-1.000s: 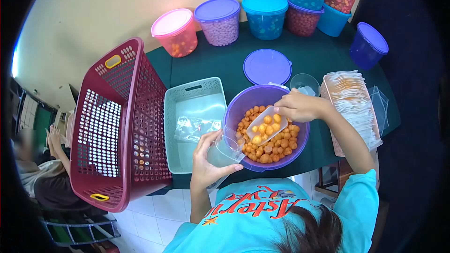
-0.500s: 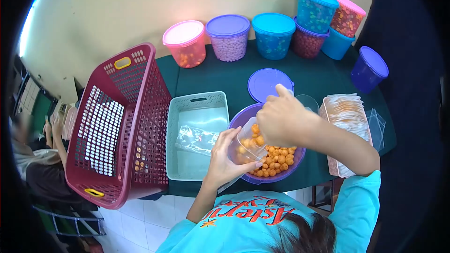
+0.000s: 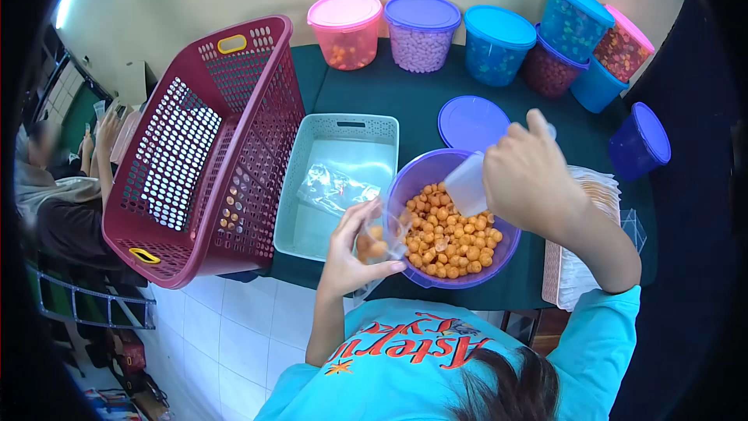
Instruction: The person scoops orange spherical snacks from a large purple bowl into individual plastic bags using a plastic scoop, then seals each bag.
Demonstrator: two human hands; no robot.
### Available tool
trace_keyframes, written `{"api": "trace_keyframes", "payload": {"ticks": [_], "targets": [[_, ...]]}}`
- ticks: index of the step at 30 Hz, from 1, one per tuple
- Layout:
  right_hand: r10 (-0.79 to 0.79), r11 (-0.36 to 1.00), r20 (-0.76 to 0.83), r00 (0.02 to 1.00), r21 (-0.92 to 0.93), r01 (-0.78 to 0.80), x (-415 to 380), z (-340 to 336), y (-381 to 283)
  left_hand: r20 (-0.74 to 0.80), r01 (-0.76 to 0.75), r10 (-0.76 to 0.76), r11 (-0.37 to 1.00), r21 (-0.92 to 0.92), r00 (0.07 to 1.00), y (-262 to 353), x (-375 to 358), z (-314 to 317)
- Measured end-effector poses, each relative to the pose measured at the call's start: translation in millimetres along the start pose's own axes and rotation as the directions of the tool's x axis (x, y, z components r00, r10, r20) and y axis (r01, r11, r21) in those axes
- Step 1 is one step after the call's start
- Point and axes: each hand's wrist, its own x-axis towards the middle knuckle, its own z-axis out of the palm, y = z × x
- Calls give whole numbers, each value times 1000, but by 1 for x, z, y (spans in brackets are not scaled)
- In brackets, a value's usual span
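A purple tub (image 3: 512, 248) full of round orange snack balls (image 3: 452, 238) stands on the dark green table. My right hand (image 3: 534, 175) is closed on a translucent scoop (image 3: 467, 183), whose end rests over the balls inside the tub. At the tub's left side, my left hand (image 3: 354, 253) holds a clear plastic bag (image 3: 393, 234) with a few orange balls in it. A flat plastic packet (image 3: 331, 187) lies in the pale green basket (image 3: 336, 245).
A maroon laundry basket (image 3: 257, 140) stands at the left. Lidded tubs, one with a pink lid (image 3: 344, 9), line the wall. A purple lid (image 3: 473, 123) lies behind the tub. A pink basket (image 3: 552, 273) of packets stands right. Another person (image 3: 74, 203) is far left.
The scoop has moved from the bag down into the tub with my right hand. My left hand has shifted slightly left with the bag. The whole view has shifted.
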Motion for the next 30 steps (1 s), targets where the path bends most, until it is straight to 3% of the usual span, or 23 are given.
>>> {"api": "trace_keyframes", "payload": {"ticks": [2, 3, 5, 8, 12, 14, 15, 17, 18, 20, 21, 24, 25, 27, 30], "targets": [[25, 999, 214, 977, -50, -15, 5, 27, -7, 2, 81, -84, 956, -282, 996, -14, -10, -7], [27, 999, 222, 975, -41, -18, 8, 41, -11, 11, 92, -93, 955, -281, 996, -14, -14, -9], [51, 989, 581, 813, -145, 41, 11, 66, -17, 12, 152, -165, 878, -453, 986, -15, -17, -13], [6, 997, 685, 729, -65, 52, 10, 79, -17, 39, 169, -170, 873, -457, 985, -23, -15, -16], [-88, 991, 679, 729, 132, -3, 7, 95, -9, 70, 194, -183, 861, -471, 981, -29, -7, -21], [-207, 965, 521, 828, 250, 84, 0, 103, -13, 91, 213, -194, 844, -492, 977, -30, -2, -23], [-202, 964, 528, 825, 254, 74, -2, 106, -14, 100, 222, -199, 829, -513, 975, -31, 0, -24], [-131, 946, 308, 942, 324, 25, -4, 115, -17, 123, 233, -198, 820, -523, 972, -38, 4, -25], [-124, 944, 315, 941, 329, 14, -4, 123, -23, 136, 236, -193, 815, -530, 972, -41, 6, -26], [-76, 961, 79, 994, 271, 52, -3, 144, -35, 172, 259, -196, 803, -537, 965, -43, 10, -27], [-67, 961, 87, 994, 273, 41, -1, 150, -40, 194, 272, -196, 794, -544, 961, -44, 13, -27], [35, 977, -223, 974, 211, 13, 12, 159, -57, 227, 279, -181, 788, -549, 957, -47, 18, -28], [39, 977, -219, 975, 213, 9, 16, 159, -58, 232, 283, -183, 786, -549, 956, -48, 20, -28], [45, 999, -363, 931, 33, -35, 23, 154, -55, 249, 290, -179, 788, -544, 952, -48, 22, -29], [34, 999, -326, 945, -14, -40, 31, 155, -45, 242, 293, -187, 786, -545, 952, -49, 23, -31]]}}
